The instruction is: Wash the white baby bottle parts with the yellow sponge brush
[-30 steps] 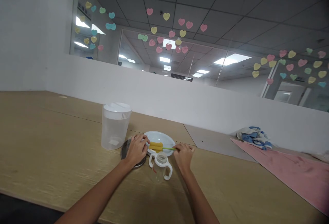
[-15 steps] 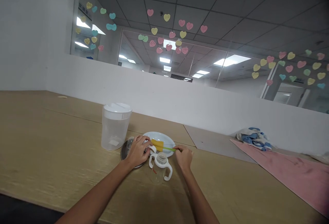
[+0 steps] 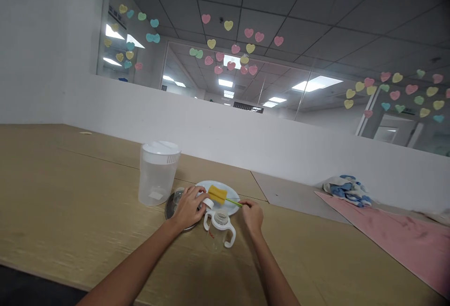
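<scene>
1. A clear plastic jug point(image 3: 157, 179) with a white lid stands upright on the counter point(image 3: 77, 193), left of the hands.
2. Just right of the jug, a dark round lid point(image 3: 169, 208) lies flat, partly hidden by the left hand.
3. The left hand point(image 3: 188, 207) is clenched around a small white plastic piece point(image 3: 208, 203), which pokes out past the fingers over the edge of the plate.
4. A white plate point(image 3: 207, 185) lies on the counter just beyond both hands.
5. A sponge brush point(image 3: 217, 195) sits above the plate, its yellow head over the middle and its green handle slanting right.
6. The right hand point(image 3: 251, 215) grasps the end of that handle at the plate's right edge.
7. A baby bottle point(image 3: 220, 233) with two white handles stands between the hands, just in front of the plate.
8. Well off to the right, a blue-and-white cloth point(image 3: 346, 191) lies at the far end of a pink mat point(image 3: 390, 235).
</scene>
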### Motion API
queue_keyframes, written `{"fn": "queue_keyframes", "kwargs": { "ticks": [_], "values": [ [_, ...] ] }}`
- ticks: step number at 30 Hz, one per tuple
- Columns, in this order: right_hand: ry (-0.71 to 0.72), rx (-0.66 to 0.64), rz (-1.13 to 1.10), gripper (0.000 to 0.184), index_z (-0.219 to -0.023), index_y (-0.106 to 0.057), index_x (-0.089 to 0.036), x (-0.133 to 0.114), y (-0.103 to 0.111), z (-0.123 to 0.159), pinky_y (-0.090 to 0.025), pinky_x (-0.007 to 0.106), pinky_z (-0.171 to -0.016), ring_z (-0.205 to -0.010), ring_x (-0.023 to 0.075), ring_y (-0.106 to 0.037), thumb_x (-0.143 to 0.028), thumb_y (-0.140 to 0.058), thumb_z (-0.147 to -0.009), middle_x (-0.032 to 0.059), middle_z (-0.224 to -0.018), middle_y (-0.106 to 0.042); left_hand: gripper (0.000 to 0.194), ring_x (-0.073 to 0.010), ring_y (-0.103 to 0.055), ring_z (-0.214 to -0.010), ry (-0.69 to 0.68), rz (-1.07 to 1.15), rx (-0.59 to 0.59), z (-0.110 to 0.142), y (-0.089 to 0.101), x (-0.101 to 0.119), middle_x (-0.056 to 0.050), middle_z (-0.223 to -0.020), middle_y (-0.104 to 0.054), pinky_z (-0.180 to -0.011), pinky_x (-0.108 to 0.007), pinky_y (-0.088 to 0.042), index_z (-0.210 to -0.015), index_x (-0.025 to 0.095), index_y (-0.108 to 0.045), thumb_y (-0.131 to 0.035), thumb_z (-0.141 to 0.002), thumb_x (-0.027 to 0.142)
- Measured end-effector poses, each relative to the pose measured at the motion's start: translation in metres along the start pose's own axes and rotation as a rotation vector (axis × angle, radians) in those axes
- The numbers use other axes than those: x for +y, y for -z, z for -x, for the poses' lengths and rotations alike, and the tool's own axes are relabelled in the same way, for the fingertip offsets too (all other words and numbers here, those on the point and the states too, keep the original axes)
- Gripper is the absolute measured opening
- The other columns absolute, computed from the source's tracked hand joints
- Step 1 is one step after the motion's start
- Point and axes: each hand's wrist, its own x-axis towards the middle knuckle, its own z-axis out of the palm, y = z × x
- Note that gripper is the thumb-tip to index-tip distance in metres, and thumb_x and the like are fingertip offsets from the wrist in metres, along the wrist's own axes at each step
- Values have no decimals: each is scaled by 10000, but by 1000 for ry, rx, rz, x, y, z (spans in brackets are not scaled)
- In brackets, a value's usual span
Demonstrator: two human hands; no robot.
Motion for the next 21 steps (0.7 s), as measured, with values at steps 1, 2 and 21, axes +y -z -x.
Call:
{"fn": "queue_keyframes", "kwargs": {
  "ticks": [1, 2, 21],
  "values": [
    [-15, 3, -2, 338, -618, -712, -242, 0, 0, 0, -394, 285, -575, -655, 226, -607, -205, -384, -546, 19, -690, -698, 259, -215, -495, -966, 2, 0, -1, 0, 0, 0, -53, -1025, -561, -868, -369, -329, -954, 229, -604, -462, -747, 161],
    [-33, 2, -2, 342, -628, -715, -239, 0, 1, -1, -392, 282, -572, -657, 226, -606, -205, -384, -547, 22, -695, -699, 252, -215, -495, -961, 4, 2, -2, 0, 1, 0, -53, -1019, -561, -867, -368, -330, -949, 225, -601, -467, -744, 166],
    [-38, -45, -352, 304, -563, -684, -178, -8, 2, -2, -417, 276, -619, -658, 210, -579, -232, -389, -511, 45, -630, -667, 152, -211, -527, -839, 151, 100, -88, -1, 6, 4, -44, -910, -551, -746, -314, -398, -865, 201, -453, -454, -713, 211]
  ]
}}
